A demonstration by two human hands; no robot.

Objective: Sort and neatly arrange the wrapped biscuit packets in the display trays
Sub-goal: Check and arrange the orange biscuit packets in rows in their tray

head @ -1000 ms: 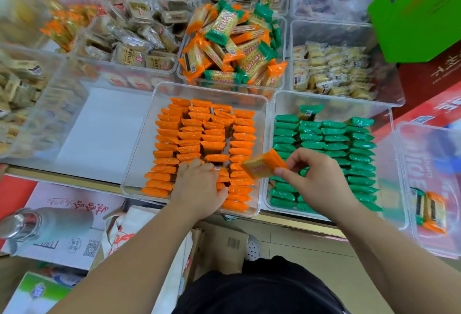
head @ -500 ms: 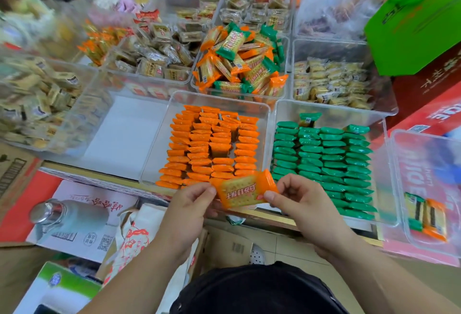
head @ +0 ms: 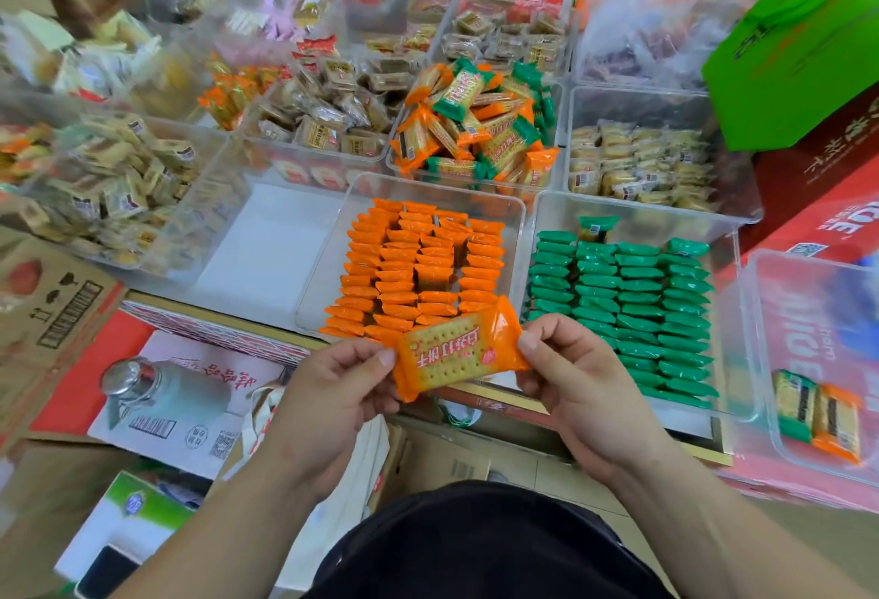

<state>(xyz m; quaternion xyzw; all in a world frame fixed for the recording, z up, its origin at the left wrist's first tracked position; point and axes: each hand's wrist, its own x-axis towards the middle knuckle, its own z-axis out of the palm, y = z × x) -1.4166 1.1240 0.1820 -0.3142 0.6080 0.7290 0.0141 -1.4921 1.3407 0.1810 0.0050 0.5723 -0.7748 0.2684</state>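
Observation:
An orange-wrapped biscuit packet (head: 456, 353) is held flat between both hands, in front of the near edge of the trays. My left hand (head: 333, 389) pinches its left end and my right hand (head: 575, 380) pinches its right end. Just behind it, a clear tray (head: 323, 275) holds orange packets (head: 418, 265) standing in neat rows. The clear tray (head: 727, 265) to its right holds green packets (head: 632, 303) in rows. Further back, a tray (head: 395, 165) holds a loose mixed pile of orange and green packets (head: 475, 123).
A clear tray (head: 761, 351) at the right holds one green and one orange packet (head: 818, 410). An empty clear tray (head: 257, 246) lies left of the orange rows. Other trays of beige and brown snacks fill the back. A metal-capped bottle (head: 152, 389) lies on cartons at lower left.
My right hand brought the orange packet back from above the trays toward me, and my left hand left the orange rows and took its other end. The view tilted up.

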